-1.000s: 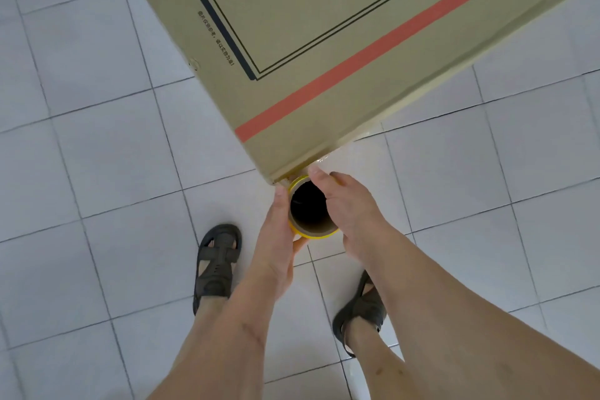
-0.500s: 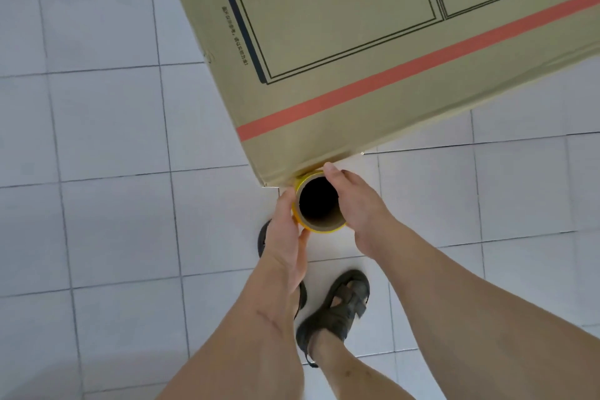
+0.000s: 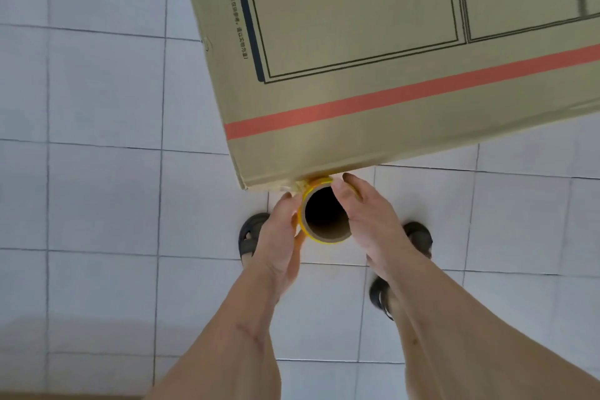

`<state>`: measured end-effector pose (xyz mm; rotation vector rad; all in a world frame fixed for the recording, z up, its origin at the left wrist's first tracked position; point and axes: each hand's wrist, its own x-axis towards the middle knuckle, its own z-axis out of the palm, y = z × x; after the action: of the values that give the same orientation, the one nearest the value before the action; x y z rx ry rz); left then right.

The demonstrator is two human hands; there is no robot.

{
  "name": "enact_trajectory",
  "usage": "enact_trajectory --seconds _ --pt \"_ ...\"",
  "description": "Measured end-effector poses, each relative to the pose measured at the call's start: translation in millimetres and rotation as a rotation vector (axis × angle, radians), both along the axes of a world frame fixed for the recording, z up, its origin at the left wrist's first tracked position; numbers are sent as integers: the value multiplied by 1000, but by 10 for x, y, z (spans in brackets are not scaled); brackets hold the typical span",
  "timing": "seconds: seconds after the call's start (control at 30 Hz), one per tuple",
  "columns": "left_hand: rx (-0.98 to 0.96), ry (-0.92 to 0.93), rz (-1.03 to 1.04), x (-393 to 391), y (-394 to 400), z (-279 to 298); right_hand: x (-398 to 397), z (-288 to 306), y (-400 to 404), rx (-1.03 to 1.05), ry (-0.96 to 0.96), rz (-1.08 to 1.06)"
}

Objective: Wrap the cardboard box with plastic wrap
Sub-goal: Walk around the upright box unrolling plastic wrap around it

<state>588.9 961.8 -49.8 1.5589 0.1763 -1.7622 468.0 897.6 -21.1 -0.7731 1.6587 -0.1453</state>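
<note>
Two hands (image 3: 279, 237) (image 3: 373, 221) grip roll (image 3: 324, 237) | touching box (image 3: 357, 107) corner | sandals (image 3: 251, 237) on tiles (image 3: 97, 198)

Bare forearms, no sleeves; dark strappy sandals (image 3: 251, 235) on both feet.

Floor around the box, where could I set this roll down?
Bare tiled floor lies left of the cardboard box, and more right of the right sandal. It is crowded at the box's near corner: both hands hold the wrap roll above the sandals.
</note>
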Motion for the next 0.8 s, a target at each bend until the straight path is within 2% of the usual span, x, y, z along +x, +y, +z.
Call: enact_trajectory --seconds 0.17,0.27,0.37,0.53,0.6,0.7,0.8 --pt "-21 -103 -165 -187 -20 54 -180 -86 137 11 -127 -57" --pt "-5 -135 -171 -347 10 55 -250 -85 96 53 -141 -77" --pt "18 -129 -127 -477 -23 65 -348 -34 -35 58 -88 -69" --pt "45 -5 -56 -657 7 108 -357 16 -283 -46 29 105" --pt "55 -55 -58 -696 -5 108 -400 -22 -248 -69 28 45" --pt "28 -108 -56 -660 -90 118 -539 -56 -81 12 -66 -131" --pt "28 -124 -30 -625 -190 138 -556 -72 19 67 -145 -192"
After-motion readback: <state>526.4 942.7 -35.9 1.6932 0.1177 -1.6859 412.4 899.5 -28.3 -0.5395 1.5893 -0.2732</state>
